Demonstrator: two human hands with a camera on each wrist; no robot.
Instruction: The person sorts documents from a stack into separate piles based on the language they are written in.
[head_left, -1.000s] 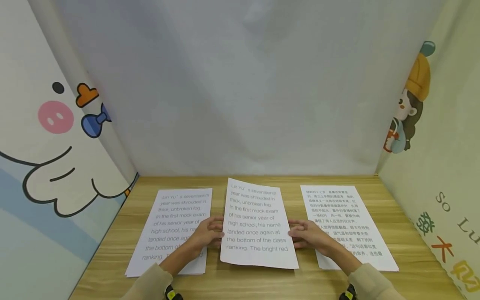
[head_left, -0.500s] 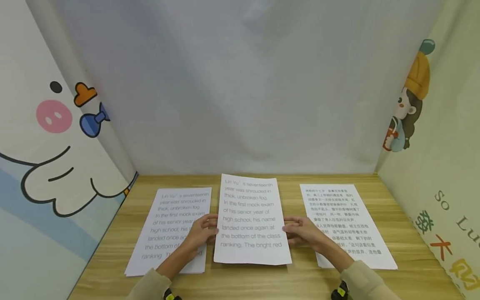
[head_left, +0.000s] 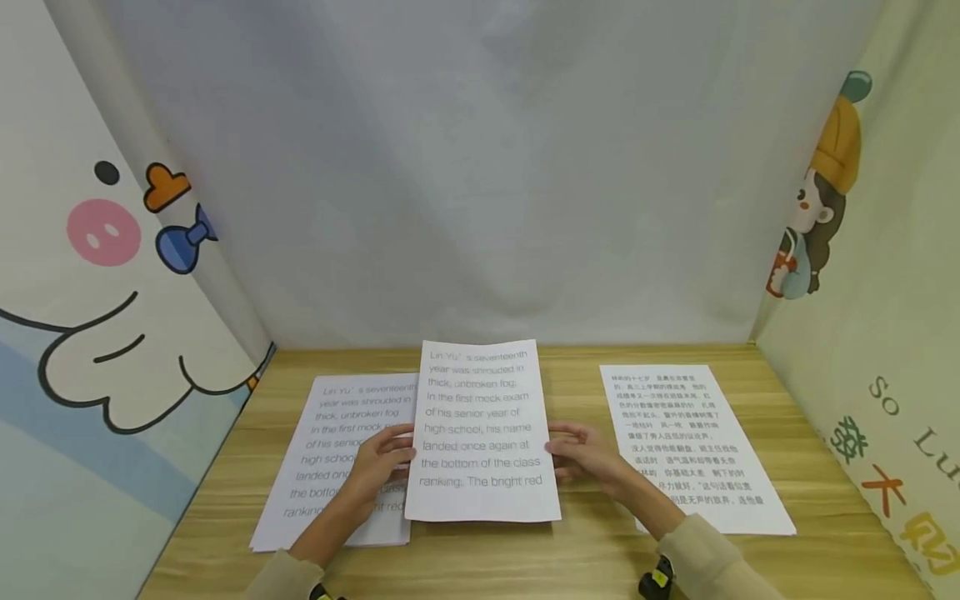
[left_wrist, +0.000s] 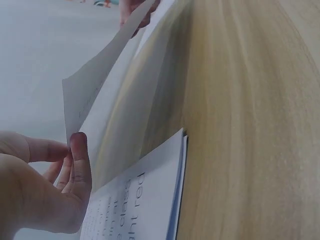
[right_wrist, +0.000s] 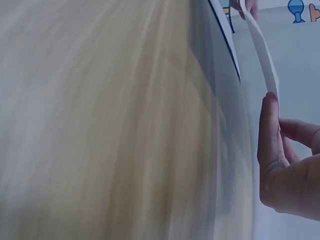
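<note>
A printed paper sheet (head_left: 480,433) with large English text is held up above the table between both hands. My left hand (head_left: 382,467) pinches its left edge, thumb in front and fingers behind. On the right edge, my right hand (head_left: 588,458) pinches it the same way. In the left wrist view the left hand (left_wrist: 50,185) grips the sheet's edge (left_wrist: 97,70), which is raised clear of the wood. The right wrist view has the right hand (right_wrist: 290,160) on the sheet (right_wrist: 262,50), seen edge-on. A stack of English pages (head_left: 300,492) lies left, partly covered by the left hand and sheet.
Pages with Chinese text (head_left: 697,442) lie on the right, partly under the right forearm. The wooden table (head_left: 510,567) meets a pale back curtain (head_left: 480,183). Side panels with cartoon prints stand at left (head_left: 112,333) and right (head_left: 862,333).
Both hands have carried the held sheet to the left and slightly upward, so it now overlaps the left stack's right edge. The pages lying on the table have stayed put.
</note>
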